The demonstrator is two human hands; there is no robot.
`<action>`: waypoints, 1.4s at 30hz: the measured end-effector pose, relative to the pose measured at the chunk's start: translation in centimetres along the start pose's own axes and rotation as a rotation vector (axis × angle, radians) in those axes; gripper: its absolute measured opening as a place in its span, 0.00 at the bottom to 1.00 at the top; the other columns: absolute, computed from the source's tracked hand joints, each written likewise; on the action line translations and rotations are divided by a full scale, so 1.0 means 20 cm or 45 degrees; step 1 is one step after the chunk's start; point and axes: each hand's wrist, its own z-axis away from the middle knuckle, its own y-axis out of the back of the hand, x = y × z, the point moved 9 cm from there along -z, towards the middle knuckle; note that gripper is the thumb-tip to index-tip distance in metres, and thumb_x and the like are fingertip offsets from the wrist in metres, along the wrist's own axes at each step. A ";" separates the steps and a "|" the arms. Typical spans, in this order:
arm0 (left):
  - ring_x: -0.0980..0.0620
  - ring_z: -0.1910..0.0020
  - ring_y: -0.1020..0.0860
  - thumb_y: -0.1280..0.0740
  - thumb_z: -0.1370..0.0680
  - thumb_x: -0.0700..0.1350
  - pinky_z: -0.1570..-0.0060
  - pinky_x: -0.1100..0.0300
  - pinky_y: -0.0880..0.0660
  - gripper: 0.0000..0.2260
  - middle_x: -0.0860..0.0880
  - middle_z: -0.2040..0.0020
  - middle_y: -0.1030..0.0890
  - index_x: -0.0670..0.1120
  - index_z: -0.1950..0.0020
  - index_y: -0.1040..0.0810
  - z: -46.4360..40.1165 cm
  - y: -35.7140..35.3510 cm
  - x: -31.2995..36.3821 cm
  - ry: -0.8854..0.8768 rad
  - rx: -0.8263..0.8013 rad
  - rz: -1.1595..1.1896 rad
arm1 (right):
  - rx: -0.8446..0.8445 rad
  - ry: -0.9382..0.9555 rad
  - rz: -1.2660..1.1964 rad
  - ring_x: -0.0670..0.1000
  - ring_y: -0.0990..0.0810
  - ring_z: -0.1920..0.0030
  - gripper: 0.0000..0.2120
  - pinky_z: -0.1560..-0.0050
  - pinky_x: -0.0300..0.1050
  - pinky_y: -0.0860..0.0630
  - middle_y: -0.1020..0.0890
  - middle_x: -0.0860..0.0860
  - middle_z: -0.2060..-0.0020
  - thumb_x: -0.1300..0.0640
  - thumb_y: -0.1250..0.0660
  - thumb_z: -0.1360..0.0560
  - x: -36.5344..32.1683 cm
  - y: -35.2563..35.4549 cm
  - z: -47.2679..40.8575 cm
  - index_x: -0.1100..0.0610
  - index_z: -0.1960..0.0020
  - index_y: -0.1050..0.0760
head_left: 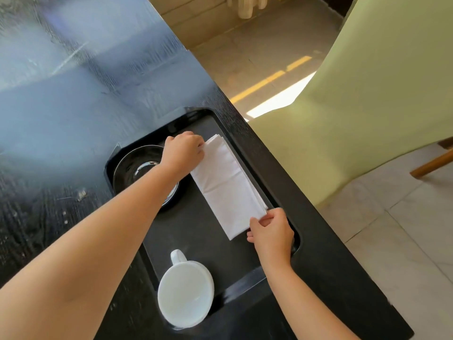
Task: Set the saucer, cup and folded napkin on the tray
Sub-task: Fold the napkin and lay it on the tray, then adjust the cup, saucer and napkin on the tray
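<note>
While both hands hold it, the folded napkin [225, 185] lies flat on the floor of the tray [196, 231], close along the tray's long edge nearest the table's edge, its long axis running parallel to that edge from the far corner toward the near one. The left hand [182, 150] sits at the far short end, fingers curled and pinching the napkin's far inner corner; the right hand [270, 231] sits at the near short end, thumb on top and fingers tucked under, pinching the near corner. Each hand is therefore at one end of the long axis, the grip points well apart, so any squaring-up would turn about the strip's length. Napkin: white, a narrow rectangle, layered edges visible at the far end, faint crease lines across the middle, no obvious wrinkling. Judgement: it appears essentially placed, with only alignment and release left. Beside it toward the tray's far inner corner, the dark glossy saucer [137, 168] rests in the tray, partly hidden by the left forearm. The white cup [185, 293] stands at the tray's near end, handle pointing toward the napkin, apart from the saucer and not on it. The tray sits on a dark table [61, 106].
</note>
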 end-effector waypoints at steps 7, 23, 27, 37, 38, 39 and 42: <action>0.37 0.44 0.24 0.31 0.30 0.33 0.50 0.45 0.28 0.19 0.40 0.44 0.22 0.42 0.40 0.23 0.10 -0.03 0.17 -0.581 0.110 -0.197 | 0.278 0.655 0.861 0.53 0.23 0.56 0.23 0.68 0.43 0.24 0.23 0.54 0.50 0.58 0.24 0.35 -0.19 -0.01 0.06 0.54 0.43 0.28; 0.47 0.22 0.55 0.42 0.23 0.60 0.28 0.38 0.60 0.33 0.46 0.21 0.49 0.51 0.22 0.50 0.36 -0.12 0.14 -0.437 -0.291 -0.374 | 0.136 0.889 1.215 0.61 0.23 0.41 0.17 0.44 0.61 0.26 0.20 0.58 0.43 0.57 0.25 0.34 -0.19 -0.12 0.11 0.56 0.46 0.21; 0.46 0.23 0.47 0.42 0.21 0.56 0.26 0.43 0.49 0.28 0.46 0.22 0.43 0.50 0.24 0.44 0.54 0.05 0.12 -0.319 -0.110 -0.112 | 0.066 0.949 1.159 0.61 0.25 0.38 0.19 0.42 0.60 0.26 0.23 0.59 0.40 0.54 0.27 0.31 -0.24 -0.14 0.21 0.56 0.41 0.23; 0.52 0.49 0.22 0.36 0.23 0.53 0.50 0.56 0.24 0.21 0.49 0.41 0.22 0.50 0.31 0.31 1.55 -0.12 -0.27 1.015 -0.181 0.864 | -0.897 0.377 0.708 0.48 0.18 0.55 0.18 0.51 0.47 0.19 0.20 0.47 0.48 0.52 0.33 0.26 -0.05 -0.34 0.40 0.48 0.37 0.29; 0.52 0.49 0.22 0.35 0.23 0.49 0.49 0.56 0.23 0.20 0.49 0.42 0.21 0.50 0.32 0.31 1.58 -0.17 -0.25 1.035 -0.204 0.985 | -0.915 0.324 0.638 0.48 0.17 0.57 0.17 0.55 0.44 0.17 0.19 0.48 0.49 0.54 0.33 0.26 -0.03 -0.35 0.41 0.49 0.38 0.28; 0.53 0.51 0.21 0.35 0.23 0.46 0.48 0.55 0.22 0.18 0.48 0.43 0.20 0.50 0.33 0.29 1.59 -0.20 -0.22 1.047 -0.201 1.086 | -0.926 0.290 0.586 0.48 0.16 0.59 0.16 0.59 0.41 0.17 0.18 0.49 0.51 0.57 0.33 0.26 -0.03 -0.35 0.41 0.51 0.39 0.27; 0.57 0.58 0.21 0.35 0.22 0.42 0.54 0.58 0.20 0.14 0.47 0.46 0.18 0.49 0.37 0.23 1.58 -0.22 -0.22 1.046 -0.084 1.227 | -0.911 0.332 0.555 0.47 0.16 0.61 0.12 0.62 0.38 0.18 0.18 0.49 0.55 0.59 0.34 0.25 -0.06 -0.36 0.42 0.52 0.42 0.24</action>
